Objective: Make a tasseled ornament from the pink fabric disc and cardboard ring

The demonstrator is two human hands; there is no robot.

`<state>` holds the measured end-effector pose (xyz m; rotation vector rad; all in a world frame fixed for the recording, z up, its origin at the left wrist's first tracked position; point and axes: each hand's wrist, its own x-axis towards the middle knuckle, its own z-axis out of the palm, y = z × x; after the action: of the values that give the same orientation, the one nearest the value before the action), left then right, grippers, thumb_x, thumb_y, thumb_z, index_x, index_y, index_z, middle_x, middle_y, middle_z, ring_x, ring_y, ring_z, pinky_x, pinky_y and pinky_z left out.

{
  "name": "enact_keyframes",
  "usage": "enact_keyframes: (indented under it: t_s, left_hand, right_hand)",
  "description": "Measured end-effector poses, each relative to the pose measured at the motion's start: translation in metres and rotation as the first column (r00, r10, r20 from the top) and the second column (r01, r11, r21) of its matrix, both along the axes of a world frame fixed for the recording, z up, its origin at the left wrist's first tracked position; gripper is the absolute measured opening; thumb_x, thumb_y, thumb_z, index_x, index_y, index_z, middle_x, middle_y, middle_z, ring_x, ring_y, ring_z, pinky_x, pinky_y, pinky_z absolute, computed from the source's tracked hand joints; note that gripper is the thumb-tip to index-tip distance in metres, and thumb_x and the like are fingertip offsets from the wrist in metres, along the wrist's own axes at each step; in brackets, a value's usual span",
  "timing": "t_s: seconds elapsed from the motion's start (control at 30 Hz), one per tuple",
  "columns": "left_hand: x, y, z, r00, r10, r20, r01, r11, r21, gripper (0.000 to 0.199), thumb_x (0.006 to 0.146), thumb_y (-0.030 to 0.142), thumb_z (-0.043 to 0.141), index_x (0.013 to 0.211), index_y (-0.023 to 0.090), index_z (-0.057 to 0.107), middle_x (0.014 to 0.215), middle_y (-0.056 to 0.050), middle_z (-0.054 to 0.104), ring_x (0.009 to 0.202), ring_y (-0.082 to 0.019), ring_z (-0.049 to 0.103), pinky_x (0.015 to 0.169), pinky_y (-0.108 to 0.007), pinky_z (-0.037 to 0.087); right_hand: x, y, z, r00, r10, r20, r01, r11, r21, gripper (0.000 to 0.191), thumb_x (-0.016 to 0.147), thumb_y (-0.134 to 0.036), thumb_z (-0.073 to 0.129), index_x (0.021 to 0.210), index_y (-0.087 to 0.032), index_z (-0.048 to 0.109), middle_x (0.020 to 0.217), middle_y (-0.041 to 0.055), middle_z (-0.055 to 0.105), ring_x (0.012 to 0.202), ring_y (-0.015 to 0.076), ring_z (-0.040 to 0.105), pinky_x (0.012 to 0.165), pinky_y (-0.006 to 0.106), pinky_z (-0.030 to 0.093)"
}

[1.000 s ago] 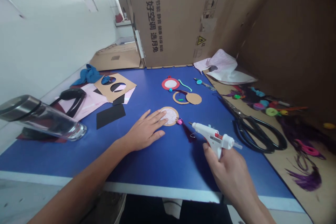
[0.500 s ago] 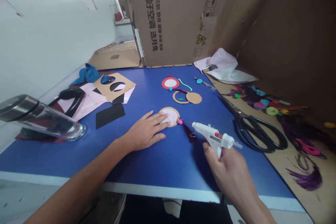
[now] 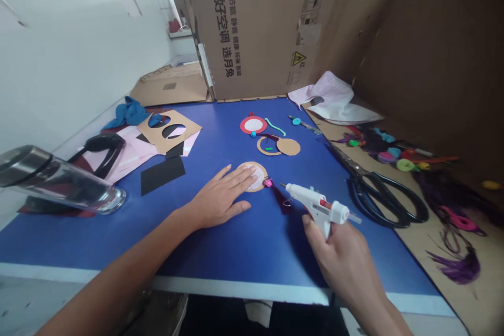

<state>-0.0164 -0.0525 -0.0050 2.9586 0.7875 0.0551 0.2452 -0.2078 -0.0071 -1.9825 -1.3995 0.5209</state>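
Observation:
With fingers stretched out flat, my left hand [image 3: 222, 197] rests on a round cardboard disc [image 3: 258, 181] that has a white centre and a tan rim. A pink bead [image 3: 268, 182] and a dark purple tassel [image 3: 280, 199] hang off the disc's right side. My right hand [image 3: 346, 252] is wrapped round a white hot glue gun [image 3: 317, 202], whose nozzle points left above the tassel. Behind the disc lie a red ring with a white centre [image 3: 253, 125], a thin cardboard ring [image 3: 262, 150] and a plain cardboard circle [image 3: 289, 147].
Large black-handled scissors [image 3: 388, 199] lie on the right, by cardboard holding beads and purple tassels [image 3: 459, 262]. On the left are a glass bottle [image 3: 82, 181], black paper [image 3: 163, 175] and a cardboard sheet with holes [image 3: 185, 131]. A large cardboard box [image 3: 263, 31] stands behind.
The whole view has shifted slightly. My left hand stays flat on the disc, its fingers a little closer together, and the glue gun keeps nearly the same place.

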Motion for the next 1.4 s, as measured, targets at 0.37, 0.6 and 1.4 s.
enact_keyframes:
  t_s: [0.37,0.6,1.4]
  left_hand:
    - [0.008,0.001,0.000,0.999,-0.043,0.014,0.044,0.999,-0.010,0.069,0.111,0.055,0.034,0.173,0.031,0.017,0.175,-0.005,0.032,0.164,-0.024,0.027,0.135,-0.047,0.010]
    - [0.012,0.004,0.003,1.000,-0.030,0.004,0.030,0.999,-0.037,0.069,0.111,0.055,0.034,0.173,0.028,0.019,0.177,-0.007,0.029,0.165,-0.024,0.025,0.135,-0.049,0.011]
    - [0.017,0.006,0.002,0.999,-0.036,-0.012,0.035,0.997,-0.065,0.065,0.111,0.058,0.030,0.170,0.030,0.031,0.176,-0.004,0.032,0.165,-0.023,0.024,0.135,-0.047,0.006]
  right_hand:
    - [0.000,0.001,0.001,1.000,0.014,-0.018,-0.012,0.998,0.062,0.040,0.097,-0.054,0.049,0.087,-0.021,0.069,0.074,0.0059,0.072,0.066,0.0249,0.066,0.062,0.033,0.046]
    - [0.001,-0.001,-0.002,1.000,0.006,-0.009,-0.006,0.999,0.037,0.041,0.098,-0.055,0.049,0.094,-0.022,0.071,0.079,0.0059,0.074,0.073,0.0267,0.069,0.066,0.034,0.048]
    - [0.002,-0.001,-0.004,1.000,0.015,0.016,-0.016,0.997,0.076,0.043,0.099,-0.056,0.049,0.093,-0.021,0.072,0.071,0.0044,0.069,0.065,0.0242,0.063,0.063,0.034,0.046]
